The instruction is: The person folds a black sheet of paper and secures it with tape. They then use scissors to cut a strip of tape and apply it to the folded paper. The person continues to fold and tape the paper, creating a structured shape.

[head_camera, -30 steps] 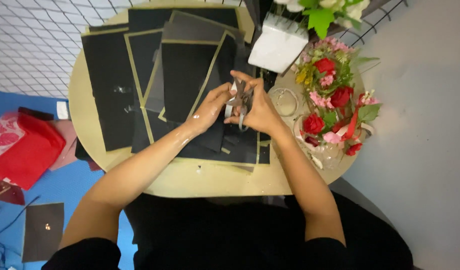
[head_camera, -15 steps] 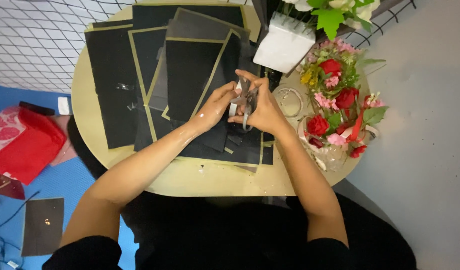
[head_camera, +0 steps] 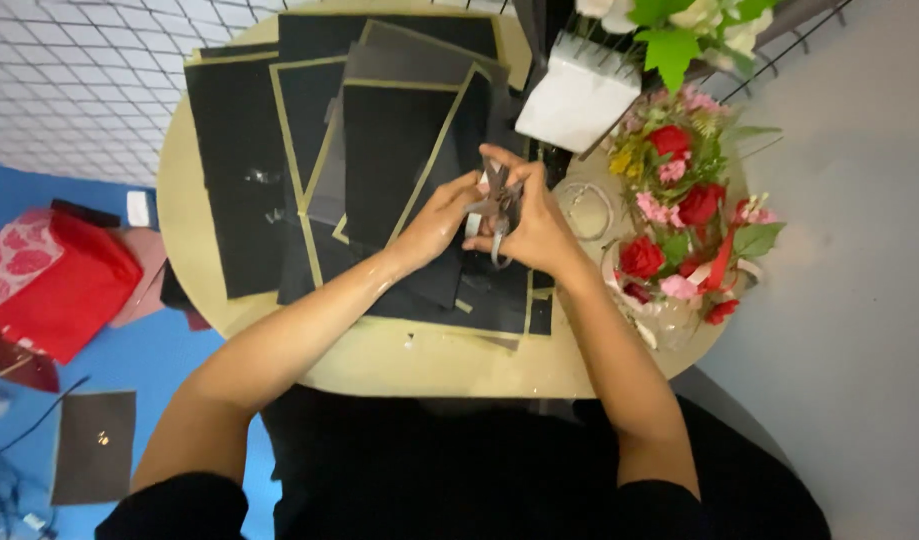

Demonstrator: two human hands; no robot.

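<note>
A: What are the hands gripping?

B: I see my right hand (head_camera: 535, 228) closed around small grey scissors (head_camera: 495, 205). My left hand (head_camera: 441, 215) pinches a pale strip beside the blades.

A: Where is that?

B: Above black gold-edged sheets (head_camera: 379, 170) on the round table (head_camera: 379, 365), with a flower bouquet (head_camera: 684, 215) to the right.

Two hands are seen, the left hand (head_camera: 441, 222) and the right hand (head_camera: 532, 225), and one pair of scissors (head_camera: 496, 205) is held between them. Under the hands one round table (head_camera: 379, 360) is counted. Several black sheets (head_camera: 241, 170) are laid there overlapping; the exact number cannot be told. To the right of the right hand one flower bouquet (head_camera: 684, 225) is found, and above it one white block (head_camera: 577, 98). Far left of the left hand one red bag (head_camera: 64, 290) is seen.
</note>
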